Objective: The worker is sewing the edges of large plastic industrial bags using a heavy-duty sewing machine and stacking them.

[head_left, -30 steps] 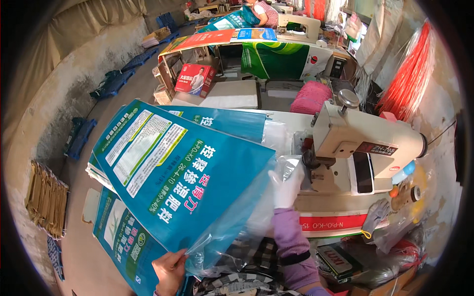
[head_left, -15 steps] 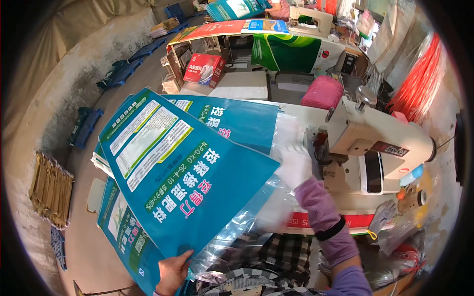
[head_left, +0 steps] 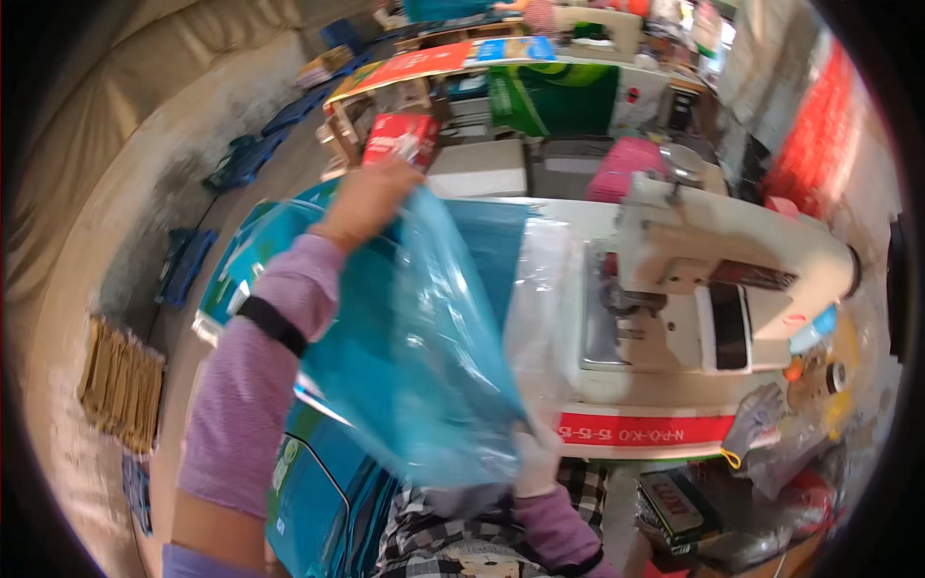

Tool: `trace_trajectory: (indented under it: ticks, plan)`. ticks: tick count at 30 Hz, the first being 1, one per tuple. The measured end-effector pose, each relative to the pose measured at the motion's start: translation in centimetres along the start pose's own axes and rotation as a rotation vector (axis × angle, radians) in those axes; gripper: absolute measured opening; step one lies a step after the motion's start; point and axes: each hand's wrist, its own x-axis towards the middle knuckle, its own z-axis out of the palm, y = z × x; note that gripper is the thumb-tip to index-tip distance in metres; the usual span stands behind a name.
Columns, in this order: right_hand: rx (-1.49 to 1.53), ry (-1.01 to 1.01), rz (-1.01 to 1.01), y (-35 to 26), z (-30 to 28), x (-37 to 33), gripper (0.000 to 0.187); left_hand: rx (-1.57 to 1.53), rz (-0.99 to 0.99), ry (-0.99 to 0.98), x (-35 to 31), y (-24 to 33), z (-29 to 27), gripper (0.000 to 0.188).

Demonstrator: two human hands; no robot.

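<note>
A teal plastic sack (head_left: pixel 371 347) with a clear, shiny liner (head_left: pixel 448 337) is stretched slantwise in front of me. My left hand (head_left: pixel 376 197) is closed on its far edge, near the red box. At the near right corner of the sack, my right hand (head_left: pixel 535 462), in a white glove, grips the film; motion blurs its fingers. Beneath the held sack lies a stack of similar teal sacks (head_left: pixel 491 241), with clear liner film (head_left: pixel 540 279) sticking out on the right. More teal sacks (head_left: pixel 313 482) hang at the near left, by my lap.
A white sewing machine (head_left: pixel 732 231) stands right of the sacks, a dark phone-like slab (head_left: pixel 729 328) against it. Beyond are a red box (head_left: pixel 403 135), a pink bundle (head_left: pixel 626 169) and red strands (head_left: pixel 814 144). Folded brown sacks (head_left: pixel 120 385) lie left. Someone works at the far table.
My left hand has swung from the near edge up to the far side, lifting and turning the sack. My right hand has come down and nearer, from beside the machine to my lap.
</note>
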Motion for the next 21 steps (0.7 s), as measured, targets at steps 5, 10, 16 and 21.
trace_trajectory:
  ticks: [5,10,16,21]
  plan:
    - [0.148,0.402,0.325,6.5,-9.9,-5.7,0.028,-0.7,0.254,-0.156,7.6,13.8,15.1,0.024]
    - [0.038,0.685,0.143,0.7,-10.5,-6.9,0.023,-0.957,0.077,-0.333,8.8,18.3,21.4,0.019]
    - [-0.66,0.358,-0.091,6.0,-13.9,-7.5,0.011,-0.599,0.458,-0.117,8.4,19.9,21.4,0.02]
    - [-0.264,0.441,0.261,6.3,-12.8,-9.9,0.006,-0.753,0.452,-0.363,7.9,17.8,19.5,0.033]
